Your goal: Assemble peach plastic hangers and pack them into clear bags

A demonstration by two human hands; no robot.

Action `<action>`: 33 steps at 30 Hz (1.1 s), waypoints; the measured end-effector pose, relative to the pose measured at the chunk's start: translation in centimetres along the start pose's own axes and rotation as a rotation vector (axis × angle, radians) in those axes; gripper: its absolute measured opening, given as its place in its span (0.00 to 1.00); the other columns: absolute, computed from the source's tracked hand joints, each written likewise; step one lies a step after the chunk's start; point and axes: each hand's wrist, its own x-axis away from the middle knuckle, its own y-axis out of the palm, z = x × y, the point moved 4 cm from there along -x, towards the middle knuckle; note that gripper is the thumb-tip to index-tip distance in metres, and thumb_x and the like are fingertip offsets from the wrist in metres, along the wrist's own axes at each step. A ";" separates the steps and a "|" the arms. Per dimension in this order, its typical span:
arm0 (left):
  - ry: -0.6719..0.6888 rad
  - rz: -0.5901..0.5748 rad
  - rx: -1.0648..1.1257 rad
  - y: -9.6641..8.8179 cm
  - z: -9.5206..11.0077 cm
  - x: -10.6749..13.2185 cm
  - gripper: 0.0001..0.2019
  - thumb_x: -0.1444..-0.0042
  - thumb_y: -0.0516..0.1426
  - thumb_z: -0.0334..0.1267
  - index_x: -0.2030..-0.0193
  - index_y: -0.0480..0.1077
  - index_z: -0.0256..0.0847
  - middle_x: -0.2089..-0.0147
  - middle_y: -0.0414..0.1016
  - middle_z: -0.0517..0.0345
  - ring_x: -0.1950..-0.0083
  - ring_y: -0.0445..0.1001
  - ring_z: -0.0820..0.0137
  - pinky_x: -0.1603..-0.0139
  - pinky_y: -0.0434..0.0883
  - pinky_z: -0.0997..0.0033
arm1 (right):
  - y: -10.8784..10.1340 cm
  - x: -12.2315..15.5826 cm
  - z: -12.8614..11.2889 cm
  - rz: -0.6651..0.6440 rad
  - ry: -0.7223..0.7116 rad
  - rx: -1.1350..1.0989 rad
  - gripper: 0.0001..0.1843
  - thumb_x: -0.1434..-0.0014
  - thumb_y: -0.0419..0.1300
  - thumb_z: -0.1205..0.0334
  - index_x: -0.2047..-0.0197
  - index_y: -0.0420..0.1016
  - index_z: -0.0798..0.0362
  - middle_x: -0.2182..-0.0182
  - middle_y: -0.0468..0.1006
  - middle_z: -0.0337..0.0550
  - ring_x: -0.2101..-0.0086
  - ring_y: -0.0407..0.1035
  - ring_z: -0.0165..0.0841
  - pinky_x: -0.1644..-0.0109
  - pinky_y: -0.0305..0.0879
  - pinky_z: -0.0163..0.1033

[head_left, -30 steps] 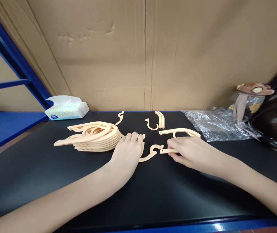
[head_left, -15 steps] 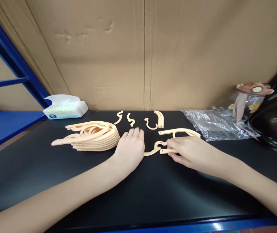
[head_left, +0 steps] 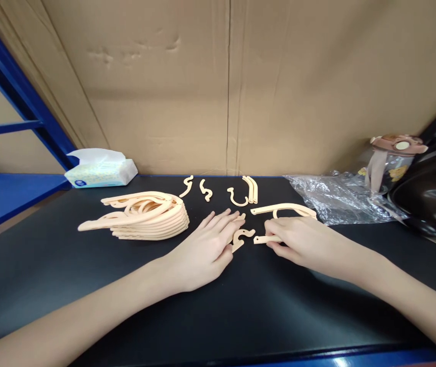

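Observation:
My left hand (head_left: 210, 244) lies flat on the black table (head_left: 87, 285) with fingers stretched out, covering part of a curved peach plastic piece (head_left: 240, 237) whose hooked end shows beside the fingertips. My right hand (head_left: 298, 239) is closed in a pinch on a straight peach hanger arm (head_left: 265, 238), its tip pointing toward that curved piece. Behind the right hand lies another peach hanger arm (head_left: 282, 208). A stack of peach hangers (head_left: 145, 216) sits left of my left hand.
Small peach hooks (head_left: 187, 186), (head_left: 205, 189), (head_left: 236, 198) and a few arm pieces (head_left: 252, 188) lie at the table's back. A tissue pack (head_left: 101, 171) is at back left, crumpled clear plastic (head_left: 332, 196), a bottle (head_left: 388, 163) and a dark bag (head_left: 432, 188) at right. Cardboard backs the table.
My left hand has slid right and toward me, its fingers now spread flat over the curved piece, which turned with it. The right hand has kept its pinch and barely moved.

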 end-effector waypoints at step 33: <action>-0.057 0.294 -0.067 -1.8 1.5 0.7 0.10 0.32 0.45 0.43 0.58 0.63 0.41 0.65 0.69 0.61 0.67 0.69 0.70 0.73 0.60 0.72 | -0.3 -0.3 -0.8 0.042 -0.053 -0.065 0.08 0.37 0.53 0.66 0.70 0.61 0.52 0.73 0.71 0.37 0.73 0.64 0.30 0.69 0.55 0.36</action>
